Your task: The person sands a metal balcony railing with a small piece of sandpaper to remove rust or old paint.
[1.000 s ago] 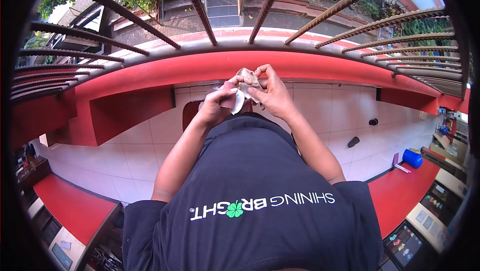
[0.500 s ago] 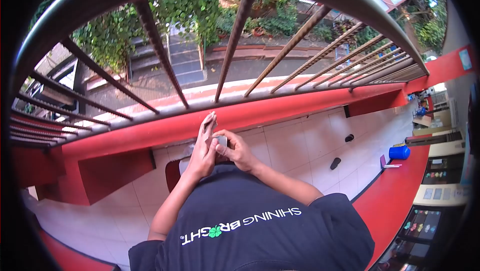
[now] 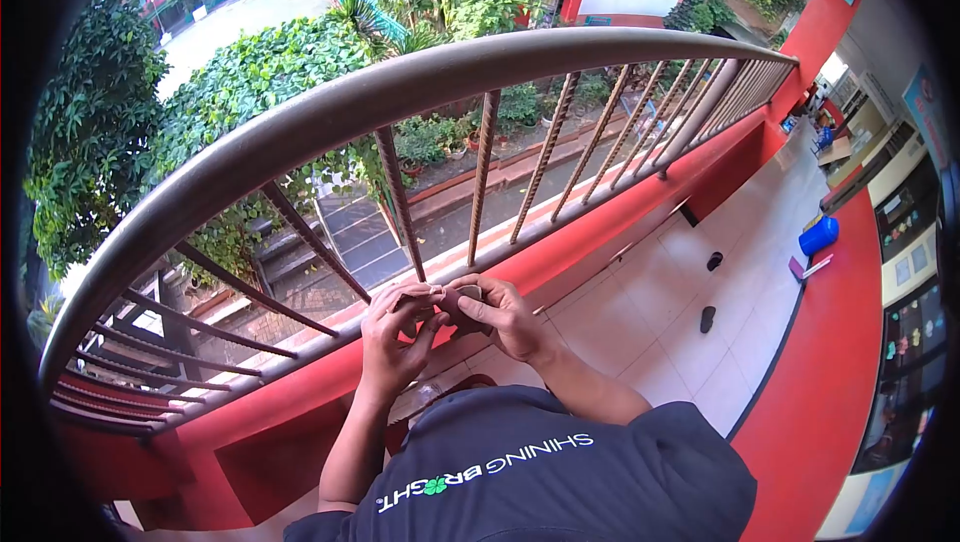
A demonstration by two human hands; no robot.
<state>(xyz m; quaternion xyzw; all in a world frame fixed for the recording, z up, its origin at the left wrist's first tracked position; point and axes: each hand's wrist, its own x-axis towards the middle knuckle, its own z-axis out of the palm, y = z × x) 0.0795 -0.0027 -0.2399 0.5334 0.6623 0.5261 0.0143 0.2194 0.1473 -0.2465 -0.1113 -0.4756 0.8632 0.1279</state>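
Note:
Both hands meet in front of my chest, close to the lower bar of a metal railing (image 3: 520, 55). Between them is a small, bent, reddish-brown sheet (image 3: 455, 310), with a paler grey patch at its edge near the right fingers. My left hand (image 3: 393, 334) pinches it from the left, thumb and fingers curled. My right hand (image 3: 508, 317) grips it from the other side, the thumb lying across its face. I cannot tell whether it is one folded sheet or several pieces.
A red ledge (image 3: 560, 279) runs under the railing bars, with plants (image 3: 270, 62) beyond. On the tiled floor (image 3: 660, 292) to the right lie two dark slippers (image 3: 707, 319). A blue bucket (image 3: 818, 235) stands on a red ledge farther right.
The view has tilted up and turned, showing more greenery. My left hand has gone from flat, with fingers extended, to curled, and both hands now pinch the reddish-brown sheet.

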